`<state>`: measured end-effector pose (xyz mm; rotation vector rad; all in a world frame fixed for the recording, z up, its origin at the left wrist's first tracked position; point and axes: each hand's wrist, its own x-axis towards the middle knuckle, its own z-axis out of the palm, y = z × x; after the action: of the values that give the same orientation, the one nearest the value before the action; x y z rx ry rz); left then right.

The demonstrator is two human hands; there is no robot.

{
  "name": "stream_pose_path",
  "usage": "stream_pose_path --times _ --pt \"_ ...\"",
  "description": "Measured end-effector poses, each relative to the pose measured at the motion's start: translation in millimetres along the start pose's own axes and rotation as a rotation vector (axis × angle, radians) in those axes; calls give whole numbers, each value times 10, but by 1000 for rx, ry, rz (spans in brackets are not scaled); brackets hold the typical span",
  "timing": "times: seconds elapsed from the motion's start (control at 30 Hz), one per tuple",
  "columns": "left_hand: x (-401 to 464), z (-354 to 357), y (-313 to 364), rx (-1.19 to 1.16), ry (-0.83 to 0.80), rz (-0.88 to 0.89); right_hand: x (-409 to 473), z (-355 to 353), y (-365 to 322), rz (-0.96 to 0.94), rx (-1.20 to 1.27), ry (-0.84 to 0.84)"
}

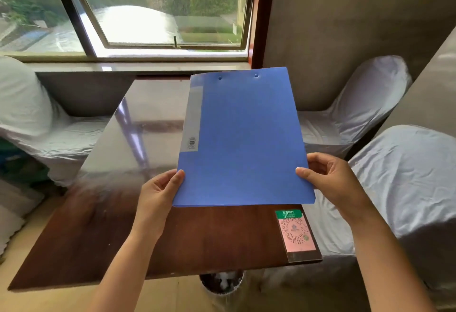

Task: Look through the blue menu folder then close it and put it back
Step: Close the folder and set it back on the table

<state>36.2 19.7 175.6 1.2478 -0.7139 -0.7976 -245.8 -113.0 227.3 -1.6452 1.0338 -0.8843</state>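
The blue menu folder [244, 139] is closed and held above the glossy brown table [98, 225], its near edge toward me. A grey spine label with a barcode runs down its left side. My left hand [159, 193] grips the folder's near left corner, thumb on the cover. My right hand [330, 178] holds the near right edge, thumb on top and fingers underneath. What is inside the folder is hidden.
A pink QR-code card [297, 234] lies at the table's near right corner. White-covered chairs stand at the left [29, 114] and right [357, 104], another at near right [407, 188]. A waste bin [220, 283] sits under the table's near edge. A window [148, 15] is beyond.
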Motion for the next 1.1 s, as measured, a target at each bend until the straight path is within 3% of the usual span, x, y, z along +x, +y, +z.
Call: stream_pose_path --times 0.2,0.53,0.7,0.9,1.1 --pt "9 -249 -435 112 -273 -334 -39 241 697 141 -220 29" --pt "-136 -499 -1332 362 -174 -571 -151 898 1758 389 -645 16" --pt "-111 -504 -1642 420 -95 -588 -177 1036 2059 425 -823 40" --pt "-123 -526 -1872 567 46 -582 -218 1120 2205 331 -1006 47" --pt "-145 -387 -1868 938 64 -354 -226 1121 2185 270 -1146 29"
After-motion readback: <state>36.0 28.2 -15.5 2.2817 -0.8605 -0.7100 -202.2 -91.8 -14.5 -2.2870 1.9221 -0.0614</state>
